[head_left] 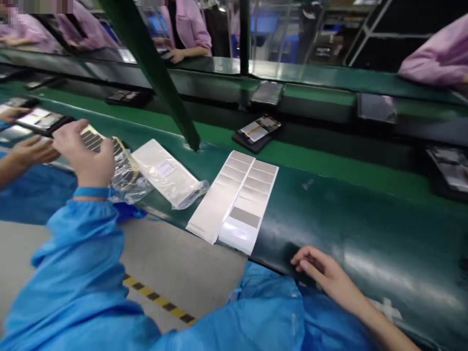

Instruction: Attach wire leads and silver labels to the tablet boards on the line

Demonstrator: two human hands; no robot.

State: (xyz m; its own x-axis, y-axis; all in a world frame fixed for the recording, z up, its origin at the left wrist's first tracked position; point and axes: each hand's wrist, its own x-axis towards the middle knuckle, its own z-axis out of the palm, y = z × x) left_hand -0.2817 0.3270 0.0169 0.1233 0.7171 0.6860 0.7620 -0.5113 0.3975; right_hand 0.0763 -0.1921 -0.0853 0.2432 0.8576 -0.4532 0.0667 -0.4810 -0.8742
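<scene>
My left hand (87, 156) is raised at the left, a blue band round its wrist, fingers and thumb apart. Nothing shows in its grasp. Beside and behind it are dark striped sheets (95, 141) in clear plastic. My right hand (321, 270) hangs at the bench's near edge with its fingers loosely curled, the thumb apart from the fingertips and no object seen in it. Between the hands lie two long white backing sheets with grey rectangular stickers, a left sheet (223, 195) and a right sheet (252, 195). Left of them is a clear bag of white sheets (166, 170).
A slanted green post (157, 73) stands on the bench. Beyond it, a green and black line carries opened devices on black trays, one device (258, 130) nearest the sheets. Another person's hands (32, 148) work at far left. People in pink sleeves (190, 29) sit opposite.
</scene>
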